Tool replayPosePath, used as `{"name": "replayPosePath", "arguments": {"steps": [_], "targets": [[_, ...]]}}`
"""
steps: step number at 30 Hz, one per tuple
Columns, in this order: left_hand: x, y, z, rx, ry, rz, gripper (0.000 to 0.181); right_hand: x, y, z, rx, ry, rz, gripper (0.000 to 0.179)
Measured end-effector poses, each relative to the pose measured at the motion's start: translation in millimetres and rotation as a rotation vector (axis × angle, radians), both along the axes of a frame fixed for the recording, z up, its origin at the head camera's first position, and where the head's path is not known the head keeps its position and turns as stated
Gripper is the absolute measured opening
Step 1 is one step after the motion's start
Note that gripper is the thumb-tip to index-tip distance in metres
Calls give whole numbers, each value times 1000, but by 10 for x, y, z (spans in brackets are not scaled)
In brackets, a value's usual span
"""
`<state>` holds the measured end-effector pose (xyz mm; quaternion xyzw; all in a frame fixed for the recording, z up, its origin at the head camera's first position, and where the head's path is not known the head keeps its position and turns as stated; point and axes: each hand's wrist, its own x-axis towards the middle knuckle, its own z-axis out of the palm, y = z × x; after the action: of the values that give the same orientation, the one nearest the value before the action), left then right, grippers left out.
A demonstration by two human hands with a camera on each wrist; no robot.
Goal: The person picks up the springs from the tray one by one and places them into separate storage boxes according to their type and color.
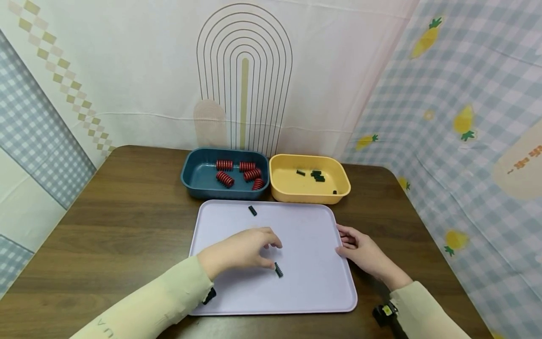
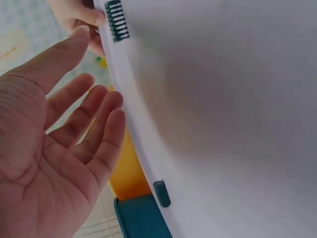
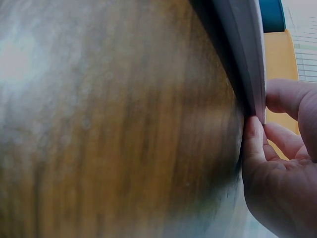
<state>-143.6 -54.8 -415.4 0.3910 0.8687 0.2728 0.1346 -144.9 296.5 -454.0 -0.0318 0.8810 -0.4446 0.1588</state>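
Note:
My left hand (image 1: 250, 249) hovers over the lilac tray (image 1: 313, 282), fingers loosely bent and apart. Just beyond its thumb lies a small dark green coil spring (image 1: 278, 270) on the tray. The left wrist view shows the palm holding nothing, with that spring (image 2: 117, 21) past the thumb tip. A second green spring (image 1: 252, 210) lies near the tray's far edge. At the tray's right side my right hand (image 1: 364, 252) grips the rim. The right wrist view shows the rim (image 3: 261, 99) between its thumb and fingers.
Behind the tray stands a dark blue bin (image 1: 199, 188) with several red springs (image 1: 225, 179). A yellow bin (image 1: 292, 190) beside it holds several small green springs (image 1: 317, 176). Wooden table (image 1: 123, 226) surrounds the tray, and patterned cloth (image 1: 148, 70) hangs at the back and sides.

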Motion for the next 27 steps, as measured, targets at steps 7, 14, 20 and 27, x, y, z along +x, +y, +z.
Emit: {"name": "replayPosePath", "arguments": {"steps": [7, 14, 20, 27], "targets": [[25, 82, -60, -24, 2, -55, 29, -1, -4, 20, -29, 13, 13, 64], [39, 140, -128, -67, 43, -68, 14, 7, -2, 35, -32, 15, 27, 65], [27, 190, -127, -69, 36, -61, 11, 28, 34, 23, -31, 20, 19, 65], [-100, 75, -130, 106, -76, 89, 9, 16, 44, 4, -40, 16, 8, 63]]}}
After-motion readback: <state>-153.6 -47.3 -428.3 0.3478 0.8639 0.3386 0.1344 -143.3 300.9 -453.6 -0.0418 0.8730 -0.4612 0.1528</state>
